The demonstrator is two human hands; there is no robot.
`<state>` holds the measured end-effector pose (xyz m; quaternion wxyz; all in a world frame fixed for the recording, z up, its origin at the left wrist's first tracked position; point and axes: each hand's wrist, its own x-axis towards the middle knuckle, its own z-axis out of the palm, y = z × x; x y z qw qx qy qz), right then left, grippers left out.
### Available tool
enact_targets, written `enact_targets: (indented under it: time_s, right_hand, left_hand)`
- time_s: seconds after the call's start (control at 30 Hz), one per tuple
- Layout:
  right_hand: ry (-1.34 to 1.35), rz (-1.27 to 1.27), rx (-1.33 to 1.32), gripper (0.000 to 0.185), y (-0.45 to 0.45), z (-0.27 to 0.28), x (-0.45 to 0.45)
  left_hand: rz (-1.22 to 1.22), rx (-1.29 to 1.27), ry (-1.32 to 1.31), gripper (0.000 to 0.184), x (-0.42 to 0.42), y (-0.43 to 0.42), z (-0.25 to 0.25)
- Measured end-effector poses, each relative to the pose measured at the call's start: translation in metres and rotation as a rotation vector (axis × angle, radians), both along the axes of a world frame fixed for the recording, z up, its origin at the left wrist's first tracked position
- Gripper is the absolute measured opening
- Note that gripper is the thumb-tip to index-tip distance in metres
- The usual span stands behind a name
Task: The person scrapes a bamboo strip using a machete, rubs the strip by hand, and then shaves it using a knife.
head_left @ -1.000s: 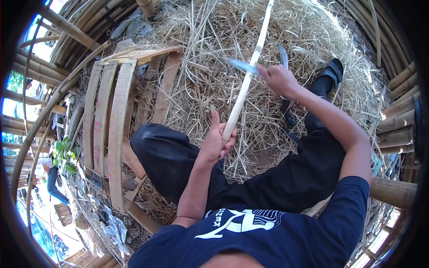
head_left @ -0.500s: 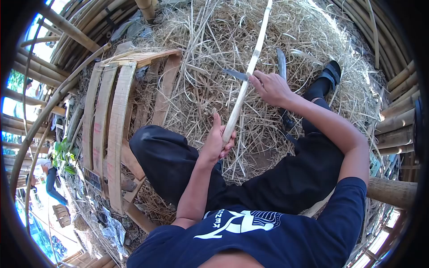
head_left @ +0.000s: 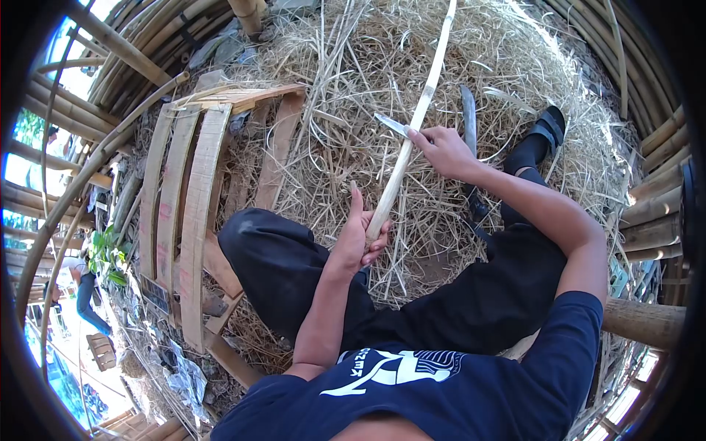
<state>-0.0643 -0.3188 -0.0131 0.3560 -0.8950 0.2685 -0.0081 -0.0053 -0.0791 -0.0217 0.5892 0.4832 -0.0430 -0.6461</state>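
A long pale bamboo strip [head_left: 416,125] runs from my lap up past the top of the view. Its lower end is in my left hand [head_left: 362,239], fingers wrapped round it and thumb pointing up. Higher along the strip, my right hand [head_left: 447,151] is closed on a small knife [head_left: 392,124]. The knife's blade lies across the strip and points to the upper left; its handle is mostly hidden in the fingers. Beyond my right hand, a larger curved blade [head_left: 469,117] with a dark handle lies on the shavings.
Straw-like shavings [head_left: 353,110] cover the ground. A wooden slatted crate [head_left: 197,213] stands to the left of my bent knee. Bamboo poles [head_left: 643,321] and walls surround the space. Another person's leg [head_left: 88,303] shows outside at the far left.
My right hand and the small knife have moved down along the strip from their place a second ago, then slightly right. My left hand keeps its hold on the lower end.
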Motion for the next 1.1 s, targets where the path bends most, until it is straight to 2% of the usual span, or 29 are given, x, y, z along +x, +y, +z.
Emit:
enact_targets:
  time_s: [0.07, 0.17, 0.33, 0.47, 0.57, 0.73, 0.8, 0.83, 0.97, 1.1]
  right_hand:
    - [-0.038, -0.017, -0.006, 0.057, 0.004, 0.002, -0.002]
    - [-0.101, 0.054, -0.156, 0.053, 0.002, 0.0, -0.007]
    - [-0.059, 0.049, -0.156, 0.048, 0.01, 0.027, -0.015]
    - [-0.074, 0.053, -0.294, 0.048, 0.012, 0.033, -0.025]
    - [-0.102, 0.133, -0.525, 0.045, 0.007, 0.027, -0.03]
    - [-0.076, 0.156, -0.49, 0.043, 0.003, 0.026, -0.036]
    - [-0.08, 0.147, -0.438, 0.043, 0.003, 0.024, -0.036]
    - [-0.068, 0.14, -0.443, 0.043, 0.004, 0.024, -0.037]
    - [-0.091, 0.175, -0.554, 0.045, 0.004, 0.022, -0.037]
    - [-0.047, 0.164, -0.5, 0.044, 0.002, 0.029, -0.034]
  left_hand:
    - [-0.015, 0.004, 0.012, 0.082, 0.001, 0.001, 0.001]
    - [-0.034, 0.013, 0.024, 0.083, 0.002, 0.005, -0.003]
    - [-0.054, 0.048, 0.033, 0.084, 0.007, 0.003, -0.002]
    - [-0.082, 0.042, 0.069, 0.084, 0.008, 0.003, -0.009]
    - [-0.102, 0.059, 0.097, 0.081, 0.004, 0.0, -0.004]
    - [-0.092, 0.134, 0.102, 0.068, -0.002, -0.003, 0.003]
    - [-0.103, 0.108, -0.005, 0.057, -0.005, -0.004, 0.002]
    - [-0.06, 0.098, 0.06, 0.051, -0.006, -0.005, 0.002]
    - [-0.067, 0.122, 0.0, 0.051, -0.013, -0.009, -0.001]
    - [-0.057, 0.145, -0.045, 0.051, -0.011, -0.016, -0.004]
